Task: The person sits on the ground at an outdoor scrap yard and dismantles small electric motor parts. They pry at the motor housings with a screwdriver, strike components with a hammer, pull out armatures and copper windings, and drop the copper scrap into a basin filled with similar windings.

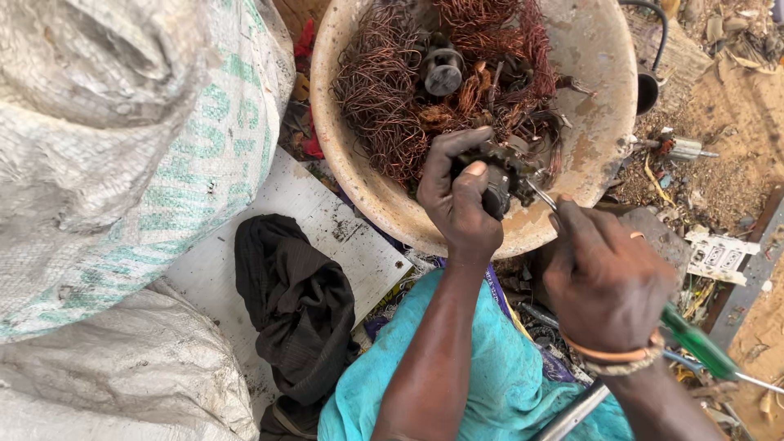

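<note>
- Over the near rim of a wide, stained cream plastic basin: left hand clenched round a small dark metal motor part, fingers curled over its top, thumb pressed on the near side; part held just above the basin's inner wall
- Just right of that: right hand closed in a fist round the green transparent handle of a screwdriver; handle sticking out behind the wrist; thin steel shaft slanting up-left, tip touching the motor part's right side
- On the right wrist: tan and orange bands; on one finger, a ring
- Inside the basin, behind the held part: tangled reddish copper winding wire heaped across the far half; among it, a round dark metal piece
- Under both forearms: turquoise cloth over the lap
- Left of the lap: crumpled black cloth lying on a white flat board
- Far left: bulging white woven sacks with green print, touching the board's edge
- Right of the basin: sandy ground littered with scraps and small metal bits
</note>
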`<state>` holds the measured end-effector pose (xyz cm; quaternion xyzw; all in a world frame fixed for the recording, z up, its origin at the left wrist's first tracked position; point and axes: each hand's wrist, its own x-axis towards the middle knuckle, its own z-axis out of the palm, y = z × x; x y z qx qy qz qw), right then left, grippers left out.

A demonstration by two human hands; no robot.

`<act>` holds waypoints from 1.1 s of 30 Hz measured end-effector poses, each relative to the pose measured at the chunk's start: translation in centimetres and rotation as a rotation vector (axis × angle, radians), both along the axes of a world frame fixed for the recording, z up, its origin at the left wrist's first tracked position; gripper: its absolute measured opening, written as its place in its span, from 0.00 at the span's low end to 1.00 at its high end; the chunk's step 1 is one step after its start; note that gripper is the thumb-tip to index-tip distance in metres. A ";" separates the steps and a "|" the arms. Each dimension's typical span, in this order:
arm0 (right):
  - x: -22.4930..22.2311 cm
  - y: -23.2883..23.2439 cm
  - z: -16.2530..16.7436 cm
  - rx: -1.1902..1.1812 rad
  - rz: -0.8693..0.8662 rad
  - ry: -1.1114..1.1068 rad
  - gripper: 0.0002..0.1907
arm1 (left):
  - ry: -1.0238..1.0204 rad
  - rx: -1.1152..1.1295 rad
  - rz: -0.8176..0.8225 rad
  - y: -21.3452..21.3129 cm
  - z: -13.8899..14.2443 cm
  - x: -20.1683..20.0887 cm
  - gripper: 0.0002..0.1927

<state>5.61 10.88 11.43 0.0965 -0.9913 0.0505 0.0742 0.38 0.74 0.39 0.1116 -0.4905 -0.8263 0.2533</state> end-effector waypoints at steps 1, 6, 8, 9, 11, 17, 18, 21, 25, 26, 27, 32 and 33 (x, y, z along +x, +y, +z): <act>0.2 -0.2 -0.2 -0.046 -0.005 0.018 0.10 | 0.010 0.020 0.002 0.2 -0.1 0.0 0.18; -0.3 0.3 -0.3 -0.161 0.030 -0.016 0.12 | 0.067 0.067 0.030 0.7 -0.7 -0.4 0.17; -1.0 0.4 0.0 -0.127 0.031 -0.062 0.12 | 0.079 0.037 -0.009 0.7 -0.8 -0.4 0.17; -1.3 0.4 0.2 -0.112 0.034 -0.092 0.12 | 0.078 0.021 -0.026 0.6 -0.8 -0.3 0.16; -1.8 0.3 0.8 -0.081 0.015 -0.141 0.09 | 0.088 0.067 -0.019 0.4 -0.8 -0.5 0.16; -2.0 0.7 1.4 -0.175 0.033 -0.227 0.08 | 0.022 0.235 -0.013 -0.3 -0.6 -0.6 0.17; -1.9 0.9 1.3 -0.181 0.039 -0.240 0.08 | 0.010 0.296 -0.015 -0.4 -0.5 -0.6 0.17; -1.9 1.7 1.2 -0.327 0.085 -0.270 0.07 | -0.059 0.279 -0.028 -0.3 -0.2 -0.6 0.17; -1.5 2.3 0.7 -0.405 -0.087 -0.246 0.09 | -0.074 0.296 -0.026 -0.2 0.0 -0.8 0.16; -1.5 2.5 0.4 -0.415 -0.091 -0.218 0.09 | -0.083 0.299 -0.030 -0.2 0.0 -0.9 0.16; -1.4 2.7 0.2 -0.424 -0.097 -0.186 0.10 | -0.089 0.304 -0.035 -0.1 0.0 -0.9 0.16; -1.2 2.9 -0.5 -0.330 -0.112 -0.161 0.08 | -0.104 0.248 -0.037 -0.1 -0.5 -0.8 0.17; -1.1 2.8 -0.2 -0.269 -0.078 -0.150 0.07 | -0.107 0.257 -0.047 0.0 -0.6 -0.8 0.18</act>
